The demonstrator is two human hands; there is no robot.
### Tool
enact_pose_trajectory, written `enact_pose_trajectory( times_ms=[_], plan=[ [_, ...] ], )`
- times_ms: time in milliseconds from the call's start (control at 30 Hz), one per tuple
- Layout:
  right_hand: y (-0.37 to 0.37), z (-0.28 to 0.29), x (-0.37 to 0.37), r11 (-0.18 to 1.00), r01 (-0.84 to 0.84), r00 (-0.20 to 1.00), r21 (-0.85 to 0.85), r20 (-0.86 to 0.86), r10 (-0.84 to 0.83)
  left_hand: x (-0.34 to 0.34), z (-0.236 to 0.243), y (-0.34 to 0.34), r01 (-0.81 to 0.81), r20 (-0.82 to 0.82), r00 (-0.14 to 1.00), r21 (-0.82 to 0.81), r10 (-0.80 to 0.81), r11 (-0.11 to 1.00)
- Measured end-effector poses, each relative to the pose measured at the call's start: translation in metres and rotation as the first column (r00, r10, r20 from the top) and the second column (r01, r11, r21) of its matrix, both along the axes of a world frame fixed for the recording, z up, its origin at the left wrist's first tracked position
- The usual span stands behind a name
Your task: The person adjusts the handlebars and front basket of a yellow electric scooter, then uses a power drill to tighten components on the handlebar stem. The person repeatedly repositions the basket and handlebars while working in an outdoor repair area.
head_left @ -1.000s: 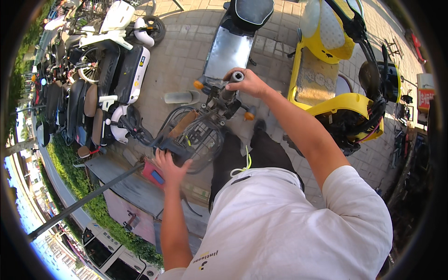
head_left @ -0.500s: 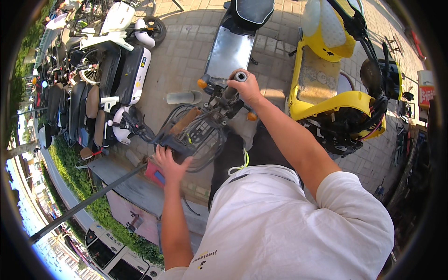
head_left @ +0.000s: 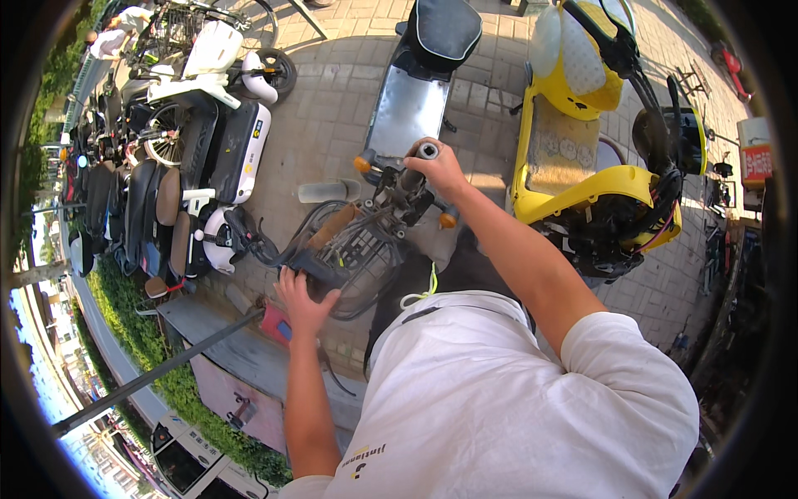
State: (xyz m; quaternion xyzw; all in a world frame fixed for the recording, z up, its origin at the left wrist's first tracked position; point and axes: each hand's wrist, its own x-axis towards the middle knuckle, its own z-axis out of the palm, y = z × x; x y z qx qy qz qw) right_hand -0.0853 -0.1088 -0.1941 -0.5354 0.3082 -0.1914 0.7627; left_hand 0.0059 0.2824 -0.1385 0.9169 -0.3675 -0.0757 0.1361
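Stripped scooter front noted mid-view. Its metal tube [head_left: 427, 153] is encircled just below the open top end by the right hand [head_left: 439, 170]; grip closed around it, round rim exposed. A black housing [head_left: 324, 273] is touched by the left hand [head_left: 304, 301], fingers and thumb spread over its near edge; whether this grip is clamped cannot be told. Between the hands, room is taken up by cables [head_left: 301, 226] and a black grille [head_left: 359, 248]. The tube is flanked by orange lamps [head_left: 447, 221], a silver footboard [head_left: 409, 112] beyond. Leftward, a strip of paving [head_left: 320, 91] is bounded by a white-sided scooter [head_left: 249, 160]; rightward, a narrower gap is edged by a yellow scooter [head_left: 582, 195].
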Motion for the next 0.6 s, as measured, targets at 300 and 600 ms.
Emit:
enact_pose_trajectory(
  times_ms=[300,600],
  plan=[
    [-0.02,0.006,-0.012,0.982,-0.162,0.987,-0.097,-0.03,0.16,-0.007,0.001,-0.002,-0.036,0.036,0.999,0.014,0.035,0.999],
    [-0.032,0.004,-0.05,0.964,-0.225,0.971,-0.141,-0.111,0.21,-0.024,0.001,-0.01,-0.08,0.06,0.995,0.087,0.075,0.993]
  ],
)
